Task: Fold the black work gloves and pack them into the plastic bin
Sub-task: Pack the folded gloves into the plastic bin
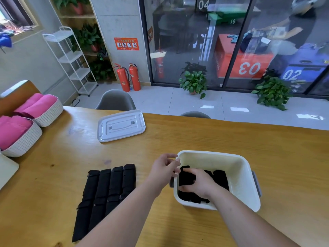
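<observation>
Closest in, both forearms stretch forward over the wooden table [178, 136]. Down on the left, a row of black work gloves [106, 193] lies flat on the wood, packed side by side. Over to the white plastic bin [240, 172]: the right hand [197, 182] is down inside it, fingers curled over a folded glove [186, 178] and gripping it near the bin's left wall. More folded black gloves [220, 176] sit on the bin floor just to the right of that one. The left hand [164, 168] hovers at the bin's left rim, fingers loosely bent, holding nothing; I cannot tell whether it touches the rim.

Farther up the table, the bin's clear lid [122, 125] lies flat, handle up, well apart from the bin. At the far left edge, two white woven baskets [25, 141] hold rolled pink towels [12, 130]. Beyond the table there's a grey chair [115, 100], then two red fire extinguishers [129, 77] against the pillar.
</observation>
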Tool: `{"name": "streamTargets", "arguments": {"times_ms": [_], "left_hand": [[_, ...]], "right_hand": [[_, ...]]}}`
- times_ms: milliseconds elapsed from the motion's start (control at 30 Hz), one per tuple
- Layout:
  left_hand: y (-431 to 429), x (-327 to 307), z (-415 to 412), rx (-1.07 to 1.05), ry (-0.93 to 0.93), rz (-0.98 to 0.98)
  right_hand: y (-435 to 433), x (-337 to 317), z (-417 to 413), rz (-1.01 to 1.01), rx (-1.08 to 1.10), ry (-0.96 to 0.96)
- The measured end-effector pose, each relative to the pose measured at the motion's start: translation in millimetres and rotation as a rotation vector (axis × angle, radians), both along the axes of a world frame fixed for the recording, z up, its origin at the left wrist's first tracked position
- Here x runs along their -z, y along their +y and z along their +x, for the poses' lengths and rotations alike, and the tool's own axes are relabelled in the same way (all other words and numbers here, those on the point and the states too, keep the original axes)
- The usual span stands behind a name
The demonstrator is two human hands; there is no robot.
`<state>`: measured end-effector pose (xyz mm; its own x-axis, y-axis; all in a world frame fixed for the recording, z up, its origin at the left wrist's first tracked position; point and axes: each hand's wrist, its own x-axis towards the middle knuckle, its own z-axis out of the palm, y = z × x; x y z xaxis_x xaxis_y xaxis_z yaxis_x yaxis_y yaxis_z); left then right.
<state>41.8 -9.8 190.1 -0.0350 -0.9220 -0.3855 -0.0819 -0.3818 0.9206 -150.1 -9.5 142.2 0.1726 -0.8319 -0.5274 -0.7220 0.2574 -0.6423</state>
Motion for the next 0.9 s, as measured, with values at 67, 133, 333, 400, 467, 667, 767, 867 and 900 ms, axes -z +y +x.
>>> {"name": "streamTargets", "arguments": {"times_ms": [67, 133, 333, 400, 467, 667, 767, 867, 900], "left_hand": [[0.4, 0.0, 0.2, -0.007, 0.029, 0.006], [1.6, -0.2, 0.4, -0.016, 0.05, 0.011], [7.7, -4.9, 7.1, -0.027, 0.101, 0.007], [12.3, -5.2, 13.5, -0.027, 0.085, -0.003], [17.9, -4.8, 22.6, -0.035, 0.066, -0.004], [37.6, 5.0, 61.1, -0.117, -0.044, -0.01], [47.7, 15.6, 83.0, -0.154, -0.118, 0.003], [57.2, 23.2, 104.0, -0.185, -0.189, 0.017], [60.1, 25.4, 110.9, -0.197, -0.207, 0.023]], "right_hand": [[3.1, -4.9, 1.7, -0.006, 0.027, 0.002], [6.1, -4.5, 3.4, 0.002, 0.034, 0.006], [9.2, -9.9, 1.3, 0.024, 0.021, 0.0], [7.6, -16.4, -0.9, 0.005, 0.04, -0.008], [4.3, -26.2, -0.6, -0.019, 0.082, -0.038], [-6.6, -69.7, 32.5, -0.183, 0.143, -0.157], [-5.8, -80.4, 60.0, -0.265, 0.121, -0.167], [-4.4, -80.2, 87.2, -0.298, 0.068, -0.156], [-4.5, -78.6, 95.3, -0.295, 0.043, -0.145]]}}
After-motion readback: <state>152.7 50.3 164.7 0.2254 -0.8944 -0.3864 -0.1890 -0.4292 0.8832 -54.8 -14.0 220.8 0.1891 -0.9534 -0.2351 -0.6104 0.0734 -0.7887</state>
